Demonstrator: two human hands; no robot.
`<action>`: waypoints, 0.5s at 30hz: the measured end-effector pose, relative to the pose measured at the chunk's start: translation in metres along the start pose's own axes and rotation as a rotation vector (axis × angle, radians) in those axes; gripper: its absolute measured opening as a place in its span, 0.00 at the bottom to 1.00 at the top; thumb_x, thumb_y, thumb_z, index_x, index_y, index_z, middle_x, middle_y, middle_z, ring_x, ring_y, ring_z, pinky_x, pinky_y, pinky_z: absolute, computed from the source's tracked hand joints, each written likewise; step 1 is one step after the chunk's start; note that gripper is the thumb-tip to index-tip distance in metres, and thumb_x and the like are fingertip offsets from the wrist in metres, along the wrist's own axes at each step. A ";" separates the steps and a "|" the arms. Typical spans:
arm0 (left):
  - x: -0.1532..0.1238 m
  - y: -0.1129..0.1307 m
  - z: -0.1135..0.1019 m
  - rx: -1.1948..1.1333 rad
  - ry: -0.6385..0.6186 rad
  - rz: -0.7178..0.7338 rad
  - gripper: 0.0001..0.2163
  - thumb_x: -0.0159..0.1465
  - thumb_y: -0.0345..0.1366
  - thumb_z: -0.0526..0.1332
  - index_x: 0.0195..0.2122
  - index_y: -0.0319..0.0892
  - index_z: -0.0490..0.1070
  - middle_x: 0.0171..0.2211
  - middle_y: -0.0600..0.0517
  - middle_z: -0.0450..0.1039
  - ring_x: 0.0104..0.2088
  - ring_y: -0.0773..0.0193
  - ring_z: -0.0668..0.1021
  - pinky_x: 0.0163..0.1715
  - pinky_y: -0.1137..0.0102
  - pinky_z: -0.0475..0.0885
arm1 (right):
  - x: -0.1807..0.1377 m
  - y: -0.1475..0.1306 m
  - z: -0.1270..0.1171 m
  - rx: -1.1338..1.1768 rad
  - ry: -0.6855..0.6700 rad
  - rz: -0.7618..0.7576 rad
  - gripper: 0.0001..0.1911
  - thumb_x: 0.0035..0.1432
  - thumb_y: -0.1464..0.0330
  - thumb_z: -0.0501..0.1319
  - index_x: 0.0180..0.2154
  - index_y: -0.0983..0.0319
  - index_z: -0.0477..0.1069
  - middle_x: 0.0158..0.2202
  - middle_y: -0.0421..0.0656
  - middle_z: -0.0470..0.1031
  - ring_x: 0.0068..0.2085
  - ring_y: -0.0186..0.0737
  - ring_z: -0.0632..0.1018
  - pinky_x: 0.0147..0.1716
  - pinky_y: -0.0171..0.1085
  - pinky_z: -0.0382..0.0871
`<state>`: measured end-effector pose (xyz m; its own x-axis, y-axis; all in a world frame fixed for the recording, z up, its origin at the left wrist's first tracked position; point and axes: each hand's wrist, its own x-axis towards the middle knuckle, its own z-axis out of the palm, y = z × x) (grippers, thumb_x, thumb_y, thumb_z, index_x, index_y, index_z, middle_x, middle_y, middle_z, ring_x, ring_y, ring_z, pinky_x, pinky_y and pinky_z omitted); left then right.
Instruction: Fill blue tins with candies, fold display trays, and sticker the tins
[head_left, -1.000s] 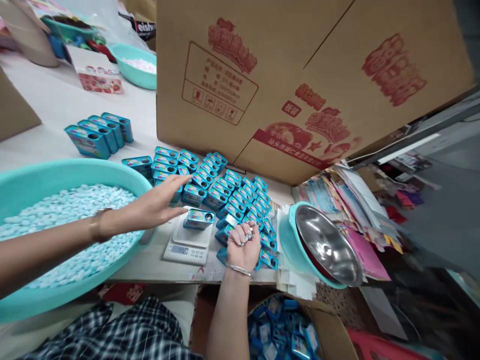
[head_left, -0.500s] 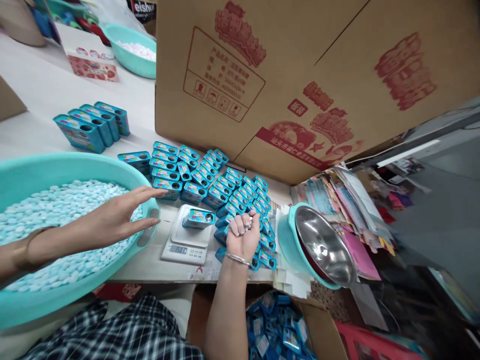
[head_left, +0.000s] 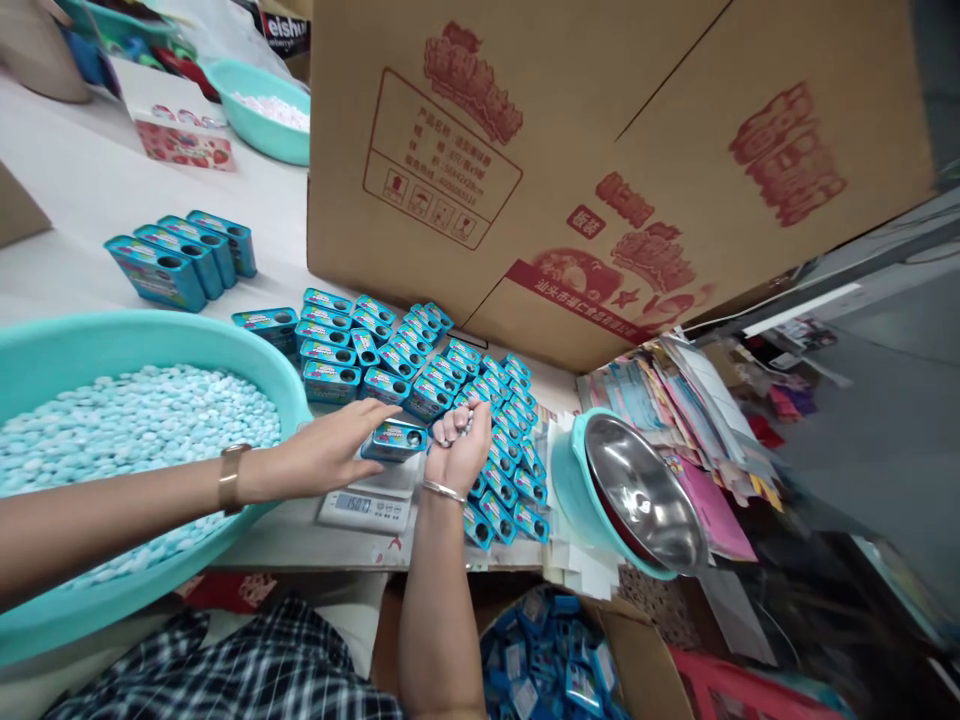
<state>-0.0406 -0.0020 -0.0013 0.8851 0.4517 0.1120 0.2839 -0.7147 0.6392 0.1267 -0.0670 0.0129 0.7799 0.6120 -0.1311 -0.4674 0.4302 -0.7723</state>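
Note:
A blue tin [head_left: 395, 437] with a round hole in its top stands on the white digital scale [head_left: 367, 509]. My left hand [head_left: 322, 450] reaches in from the left, open, with thumb and fingers apart around the tin's left end; whether they touch it I cannot tell. Just right of the tin, my right hand [head_left: 461, 450] is closed, palm up, around several small pale candies [head_left: 466, 425]. Below my left forearm a large turquoise basin [head_left: 289, 375] holds a heap of light-blue candies [head_left: 187, 405]. Several similar tins [head_left: 431, 390] crowd the table behind and right of the scale.
A tall cardboard carton [head_left: 555, 270] stands behind the tins. Metal bowl [head_left: 645, 490] sits in a turquoise tub at right, beside stacked papers [head_left: 682, 400]. A box of blue tins [head_left: 551, 650] lies below the table edge. More tins [head_left: 180, 258] stand in a row far left.
My left hand has moved right, from over the basin rim to the tin on the scale. My right hand has shifted slightly left toward that tin, still closed on candies.

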 end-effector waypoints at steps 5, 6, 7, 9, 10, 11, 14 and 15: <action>0.017 0.007 0.012 0.037 -0.041 -0.079 0.31 0.61 0.37 0.62 0.63 0.37 0.55 0.57 0.38 0.65 0.57 0.48 0.69 0.55 0.57 0.66 | 0.001 0.016 0.000 -0.039 0.026 -0.045 0.12 0.61 0.58 0.57 0.33 0.60 0.63 0.19 0.28 0.56 0.17 0.23 0.57 0.17 0.26 0.54; 0.018 0.007 0.013 0.036 -0.042 -0.088 0.30 0.61 0.37 0.62 0.63 0.37 0.56 0.56 0.38 0.65 0.57 0.48 0.69 0.55 0.57 0.66 | 0.000 0.018 0.000 -0.050 0.027 -0.048 0.12 0.61 0.58 0.57 0.33 0.60 0.63 0.19 0.28 0.56 0.17 0.23 0.58 0.18 0.26 0.55; 0.019 0.007 0.013 0.033 -0.039 -0.092 0.30 0.60 0.37 0.62 0.63 0.37 0.56 0.56 0.38 0.65 0.57 0.48 0.70 0.55 0.57 0.66 | 0.000 0.019 0.000 -0.058 0.026 -0.049 0.12 0.61 0.58 0.57 0.33 0.60 0.63 0.19 0.28 0.56 0.18 0.23 0.58 0.19 0.26 0.56; 0.018 0.006 0.014 0.024 -0.030 -0.090 0.30 0.60 0.37 0.63 0.63 0.38 0.57 0.56 0.39 0.66 0.57 0.49 0.70 0.55 0.57 0.67 | 0.001 0.018 0.000 -0.049 0.032 -0.038 0.12 0.61 0.58 0.57 0.33 0.60 0.63 0.19 0.28 0.56 0.18 0.23 0.58 0.18 0.25 0.55; 0.017 0.004 0.013 0.017 -0.022 -0.085 0.31 0.59 0.37 0.63 0.63 0.39 0.57 0.56 0.39 0.66 0.57 0.48 0.70 0.55 0.57 0.67 | 0.002 0.016 -0.001 -0.030 0.035 -0.020 0.12 0.61 0.58 0.57 0.33 0.60 0.63 0.19 0.28 0.55 0.17 0.24 0.58 0.17 0.25 0.54; 0.015 0.001 0.012 0.011 -0.011 -0.079 0.31 0.59 0.38 0.63 0.63 0.39 0.57 0.57 0.39 0.66 0.58 0.48 0.70 0.55 0.57 0.67 | 0.003 0.012 -0.002 -0.003 0.038 0.003 0.12 0.61 0.58 0.57 0.33 0.59 0.62 0.19 0.28 0.54 0.17 0.24 0.57 0.16 0.25 0.52; 0.007 -0.008 0.005 -0.003 0.028 -0.042 0.31 0.60 0.40 0.62 0.64 0.41 0.55 0.59 0.40 0.65 0.59 0.49 0.69 0.56 0.56 0.66 | 0.007 -0.007 -0.009 0.103 0.027 0.074 0.12 0.62 0.59 0.57 0.31 0.59 0.60 0.18 0.27 0.51 0.15 0.25 0.54 0.13 0.26 0.46; 0.004 -0.012 0.001 0.000 0.045 -0.027 0.31 0.61 0.41 0.62 0.65 0.42 0.54 0.60 0.40 0.64 0.59 0.49 0.68 0.57 0.56 0.66 | 0.008 -0.015 -0.013 0.137 0.005 0.080 0.12 0.62 0.60 0.57 0.31 0.59 0.59 0.17 0.27 0.50 0.15 0.25 0.53 0.13 0.26 0.45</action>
<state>-0.0404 0.0075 -0.0092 0.8597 0.4943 0.1286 0.3075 -0.7020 0.6423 0.1452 -0.0776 0.0150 0.7400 0.6446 -0.1921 -0.5802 0.4673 -0.6671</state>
